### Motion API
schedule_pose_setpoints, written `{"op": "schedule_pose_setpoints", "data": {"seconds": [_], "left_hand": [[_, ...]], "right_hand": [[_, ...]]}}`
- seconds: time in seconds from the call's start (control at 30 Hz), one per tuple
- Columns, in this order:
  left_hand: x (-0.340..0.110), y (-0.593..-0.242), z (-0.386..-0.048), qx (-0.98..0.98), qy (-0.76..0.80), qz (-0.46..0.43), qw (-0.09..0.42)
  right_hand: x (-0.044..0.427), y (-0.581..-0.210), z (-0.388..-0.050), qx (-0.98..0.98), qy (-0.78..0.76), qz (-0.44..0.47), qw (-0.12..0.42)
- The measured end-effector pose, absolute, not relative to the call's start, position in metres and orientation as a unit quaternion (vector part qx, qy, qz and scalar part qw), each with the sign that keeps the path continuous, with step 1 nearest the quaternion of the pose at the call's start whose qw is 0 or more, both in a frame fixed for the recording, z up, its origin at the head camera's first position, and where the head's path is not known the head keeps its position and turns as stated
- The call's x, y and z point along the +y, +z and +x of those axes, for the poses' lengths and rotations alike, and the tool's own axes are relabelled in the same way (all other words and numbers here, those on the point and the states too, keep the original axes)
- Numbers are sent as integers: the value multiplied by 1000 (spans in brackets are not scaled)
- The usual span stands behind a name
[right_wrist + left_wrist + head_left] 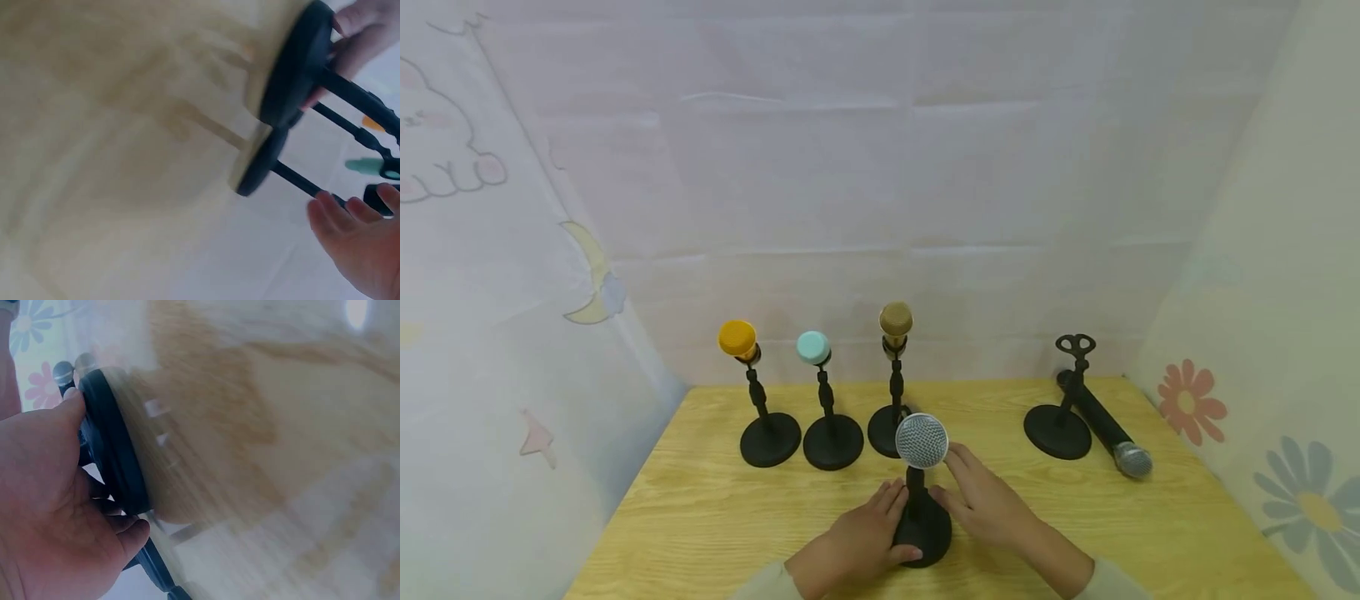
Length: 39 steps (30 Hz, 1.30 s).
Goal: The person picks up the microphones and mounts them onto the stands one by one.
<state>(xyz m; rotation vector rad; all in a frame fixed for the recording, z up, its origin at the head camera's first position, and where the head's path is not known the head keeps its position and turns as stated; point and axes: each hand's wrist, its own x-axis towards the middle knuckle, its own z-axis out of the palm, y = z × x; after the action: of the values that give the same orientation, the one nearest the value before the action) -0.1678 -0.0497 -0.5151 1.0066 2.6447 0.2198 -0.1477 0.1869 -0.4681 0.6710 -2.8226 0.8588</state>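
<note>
A microphone with a silver mesh head [922,441] stands upright in a black desk stand [936,537] near the front of the table. My left hand [861,533] grips the stand's round base, thumb on the near edge and fingers round the left side. The left wrist view shows the thumb and fingers spread across that base [115,444]. Right of the stand is my right hand [992,504], its fingertips close to the microphone and post. Its fingers are loosely bent in the right wrist view, with no grip on the post; whether they touch the microphone I cannot tell.
Behind stand three microphones in black stands: orange [738,340], mint [813,348] and gold [896,322]. At the right, a black microphone [1105,421] lies beside a stand with a bare clip [1057,430]. Patterned cloth [880,192] surrounds the wooden table [700,500].
</note>
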Motion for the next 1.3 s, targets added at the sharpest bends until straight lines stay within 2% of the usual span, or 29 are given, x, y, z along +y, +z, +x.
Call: {"op": "schedule_pose_setpoints", "data": {"seconds": [0.2, 0.37, 0.6, 1.3], "left_hand": [[-57, -508, -166, 922, 90, 352, 134], [-60, -505, -165, 921, 113, 343, 142], [-61, -507, -164, 921, 122, 338, 146], [-65, -507, -161, 923, 97, 340, 150]], "right_hand": [[184, -481, -149, -938, 230, 258, -31], [185, -491, -146, -939, 193, 278, -65], [187, -502, -140, -932, 159, 321, -60], [173, -505, -128, -944, 113, 302, -66]]}}
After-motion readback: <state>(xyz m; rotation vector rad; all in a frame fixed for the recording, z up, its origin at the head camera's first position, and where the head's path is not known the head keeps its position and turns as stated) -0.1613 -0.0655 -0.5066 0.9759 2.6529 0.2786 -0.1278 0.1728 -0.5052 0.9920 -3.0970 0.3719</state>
